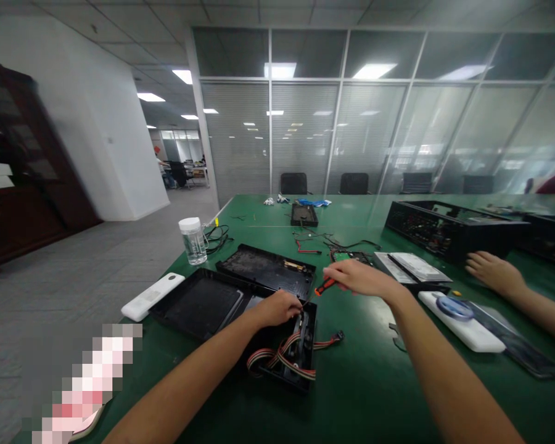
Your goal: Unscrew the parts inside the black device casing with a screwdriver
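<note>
My left hand [277,306] is closed, its fingers pinched down on the edge of an opened black device case [277,357] with striped ribbon cables [287,357] hanging out; what it pinches is too small to name. My right hand [358,277] is closed around a screwdriver with an orange and black handle [324,285], its tip pointing toward my left hand. A black cover panel [266,269] lies just behind the case, and a flat black lid [198,302] lies to its left.
Another person's hand [493,271] rests at the right by a large open black chassis [448,228]. A clear jar [193,240], a white remote-like bar [152,296], a white slab with a round blue part [460,320], loose wires and a small black box [304,214] lie on the green table [365,382].
</note>
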Tool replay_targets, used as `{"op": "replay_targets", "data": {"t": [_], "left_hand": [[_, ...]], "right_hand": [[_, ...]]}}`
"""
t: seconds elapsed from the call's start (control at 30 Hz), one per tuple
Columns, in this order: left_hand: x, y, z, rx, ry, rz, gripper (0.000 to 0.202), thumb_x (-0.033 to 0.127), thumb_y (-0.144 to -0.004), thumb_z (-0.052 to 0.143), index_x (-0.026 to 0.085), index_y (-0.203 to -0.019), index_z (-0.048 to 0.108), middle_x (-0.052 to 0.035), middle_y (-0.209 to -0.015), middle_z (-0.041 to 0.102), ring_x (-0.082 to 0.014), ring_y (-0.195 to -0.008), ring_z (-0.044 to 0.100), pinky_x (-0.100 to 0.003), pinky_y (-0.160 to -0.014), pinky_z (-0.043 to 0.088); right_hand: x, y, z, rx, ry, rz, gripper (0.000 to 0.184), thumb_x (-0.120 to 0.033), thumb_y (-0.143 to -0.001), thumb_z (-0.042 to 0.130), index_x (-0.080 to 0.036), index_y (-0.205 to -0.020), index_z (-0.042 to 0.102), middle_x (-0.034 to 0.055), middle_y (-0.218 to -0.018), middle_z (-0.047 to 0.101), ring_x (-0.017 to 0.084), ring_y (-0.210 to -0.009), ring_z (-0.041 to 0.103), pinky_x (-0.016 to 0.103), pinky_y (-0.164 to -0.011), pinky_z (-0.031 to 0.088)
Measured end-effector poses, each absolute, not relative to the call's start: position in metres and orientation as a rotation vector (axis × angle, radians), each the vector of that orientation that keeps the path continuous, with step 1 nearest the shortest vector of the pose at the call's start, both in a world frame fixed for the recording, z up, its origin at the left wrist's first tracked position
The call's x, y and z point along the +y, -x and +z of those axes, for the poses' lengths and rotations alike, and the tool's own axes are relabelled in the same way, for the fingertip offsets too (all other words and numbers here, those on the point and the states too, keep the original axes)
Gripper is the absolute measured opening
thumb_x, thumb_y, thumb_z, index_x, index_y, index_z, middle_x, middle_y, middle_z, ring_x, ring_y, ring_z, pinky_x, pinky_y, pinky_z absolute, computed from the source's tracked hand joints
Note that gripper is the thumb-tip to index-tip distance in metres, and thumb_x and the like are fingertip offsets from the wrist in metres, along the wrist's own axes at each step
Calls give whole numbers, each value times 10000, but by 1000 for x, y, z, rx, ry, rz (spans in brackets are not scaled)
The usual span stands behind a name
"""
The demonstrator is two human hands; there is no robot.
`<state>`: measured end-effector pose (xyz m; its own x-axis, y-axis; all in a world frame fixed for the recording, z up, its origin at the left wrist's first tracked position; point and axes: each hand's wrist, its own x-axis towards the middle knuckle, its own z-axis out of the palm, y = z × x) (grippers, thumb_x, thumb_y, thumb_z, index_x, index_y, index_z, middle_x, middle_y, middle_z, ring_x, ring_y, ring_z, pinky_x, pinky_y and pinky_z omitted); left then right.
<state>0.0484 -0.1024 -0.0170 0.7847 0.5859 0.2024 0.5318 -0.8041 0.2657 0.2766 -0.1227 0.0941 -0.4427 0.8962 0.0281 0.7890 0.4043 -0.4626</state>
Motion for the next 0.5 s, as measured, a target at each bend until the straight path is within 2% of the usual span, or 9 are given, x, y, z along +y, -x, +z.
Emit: {"op": "replay_targets", "data": {"t": [0.07, 0.13, 0.23, 0.3, 0.4, 0.5], "left_hand": [[-100, -44, -11, 893, -2795, 403, 174, 153, -818, 508, 155, -887, 668, -38, -865, 674, -143, -827, 600, -205, -786, 404], [-95, -37, -3, 924, -2806, 380, 173, 144, -803, 521, 158, -884, 674, -38, -874, 676, -140, -829, 602, -205, -798, 404], [-89, -25, 5, 1044, -2820, 170, 137, 123, -737, 578, 165, -801, 691, -36, -801, 683, -146, -760, 611, -204, -729, 426], [-85, -17, 7, 1158, -2800, -26, 108, 111, -682, 617, 166, -736, 693, -35, -725, 678, -150, -690, 610, -198, -632, 428], [-83, -11, 7, 1237, -2764, -166, 86, 123, -647, 650, 172, -706, 689, -27, -684, 668, -147, -648, 602, -191, -563, 410], [-84, -8, 9, 1217, -2722, -189, 135, 197, -623, 701, 180, -756, 686, -14, -702, 665, -138, -638, 594, -184, -546, 402]], "right_hand": [[-113, -301, 79, -2143, 1357, 881, 475, -553, -835, 346, -155, -857, 604, 2, -587, 531, 113, -481, 491, 234, -467, 406], [-109, -324, 56, -1806, 1225, 1070, 440, -539, -823, 398, -155, -936, 581, -10, -610, 520, 100, -487, 483, 239, -487, 438], [-114, -346, 16, -1432, 1063, 1348, 367, -428, -762, 568, -185, -1036, 541, 40, -856, 579, 109, -636, 540, 248, -572, 486], [-119, -348, -4, -1335, 1025, 1475, 331, -329, -707, 647, -197, -993, 545, 40, -893, 567, 110, -676, 546, 248, -604, 497], [-123, -333, -20, -1265, 909, 1495, 259, -236, -650, 674, -216, -851, 512, -18, -777, 518, 78, -586, 499, 205, -518, 458], [-130, -305, -18, -1345, 848, 1392, 197, -312, -731, 584, -206, -698, 421, -62, -603, 427, 57, -441, 387, 183, -405, 344]]}}
